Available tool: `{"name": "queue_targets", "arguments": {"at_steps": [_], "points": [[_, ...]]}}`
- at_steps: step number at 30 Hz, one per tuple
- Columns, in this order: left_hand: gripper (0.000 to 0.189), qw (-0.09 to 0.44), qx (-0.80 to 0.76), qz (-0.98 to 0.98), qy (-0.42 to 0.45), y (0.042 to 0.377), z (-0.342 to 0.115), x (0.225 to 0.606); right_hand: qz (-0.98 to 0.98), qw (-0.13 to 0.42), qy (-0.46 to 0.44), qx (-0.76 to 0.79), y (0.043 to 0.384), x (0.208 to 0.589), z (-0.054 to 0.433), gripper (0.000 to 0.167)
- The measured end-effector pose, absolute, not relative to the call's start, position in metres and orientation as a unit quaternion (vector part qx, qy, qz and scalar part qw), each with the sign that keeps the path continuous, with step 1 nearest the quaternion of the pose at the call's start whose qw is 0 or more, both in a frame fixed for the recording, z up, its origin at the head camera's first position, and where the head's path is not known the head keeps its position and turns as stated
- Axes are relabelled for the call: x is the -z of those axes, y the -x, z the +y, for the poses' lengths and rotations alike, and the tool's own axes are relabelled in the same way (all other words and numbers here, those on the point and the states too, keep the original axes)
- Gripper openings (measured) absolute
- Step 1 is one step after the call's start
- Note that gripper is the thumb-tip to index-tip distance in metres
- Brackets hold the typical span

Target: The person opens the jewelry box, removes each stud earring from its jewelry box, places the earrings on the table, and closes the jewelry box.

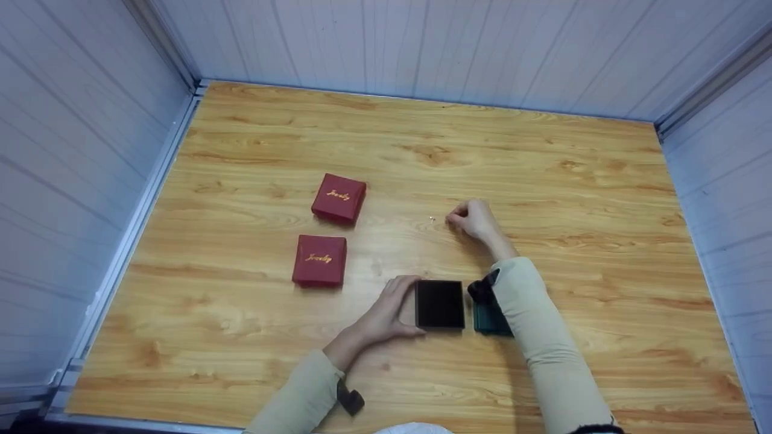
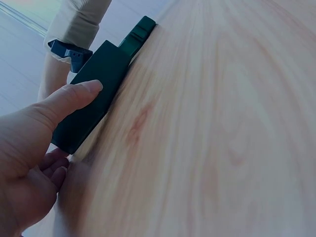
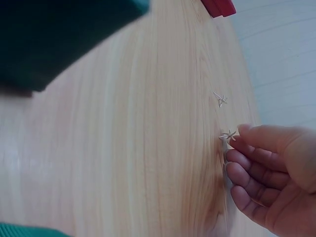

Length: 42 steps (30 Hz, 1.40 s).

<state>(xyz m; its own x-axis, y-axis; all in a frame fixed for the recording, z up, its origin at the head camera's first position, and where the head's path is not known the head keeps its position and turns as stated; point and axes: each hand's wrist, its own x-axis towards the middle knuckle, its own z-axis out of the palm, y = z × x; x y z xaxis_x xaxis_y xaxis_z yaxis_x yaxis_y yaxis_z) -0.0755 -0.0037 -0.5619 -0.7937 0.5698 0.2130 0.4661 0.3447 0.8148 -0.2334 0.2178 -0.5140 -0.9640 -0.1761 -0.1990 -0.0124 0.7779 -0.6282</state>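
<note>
My left hand (image 1: 383, 310) grips a dark green jewelry box (image 2: 91, 98) with a black inside (image 1: 440, 304), thumb on the near side and fingers round the far side. Farther out, my right hand (image 1: 479, 222) pinches a small star-shaped earring (image 3: 228, 135) between thumb and index finger, low over the wooden table. A matching star earring (image 3: 220, 100) lies on the table a short way to the left of those fingertips in the head view. Right of the box sits a green lid (image 1: 491, 319), partly hidden under my right sleeve.
Two closed red boxes with gold "Jewelry" lettering stand on the left: one farther back (image 1: 339, 198), one nearer (image 1: 319, 260). Pale panel walls (image 1: 398, 48) bound the wooden table (image 1: 241, 361) at the back and on both sides.
</note>
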Motion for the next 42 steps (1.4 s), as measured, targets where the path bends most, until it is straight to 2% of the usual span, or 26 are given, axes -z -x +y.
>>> {"name": "queue_targets", "arguments": {"at_steps": [20, 32, 42], "points": [[0.094, 0.055, -0.481, 0.819, -0.308, 0.075, -0.004, 0.563, 0.927, 0.126, 0.075, 0.345, 0.224, 0.496, 0.229, 0.022], [0.095, 0.072, -0.476, 0.820, -0.309, 0.076, -0.004, 0.561, 0.915, 0.132, 0.144, 0.352, 0.207, 0.467, 0.237, 0.024], [0.094, 0.058, -0.479, 0.818, -0.312, 0.076, -0.004, 0.563, 0.901, 0.121, 0.208, 0.362, 0.184, 0.474, 0.254, 0.027]]}}
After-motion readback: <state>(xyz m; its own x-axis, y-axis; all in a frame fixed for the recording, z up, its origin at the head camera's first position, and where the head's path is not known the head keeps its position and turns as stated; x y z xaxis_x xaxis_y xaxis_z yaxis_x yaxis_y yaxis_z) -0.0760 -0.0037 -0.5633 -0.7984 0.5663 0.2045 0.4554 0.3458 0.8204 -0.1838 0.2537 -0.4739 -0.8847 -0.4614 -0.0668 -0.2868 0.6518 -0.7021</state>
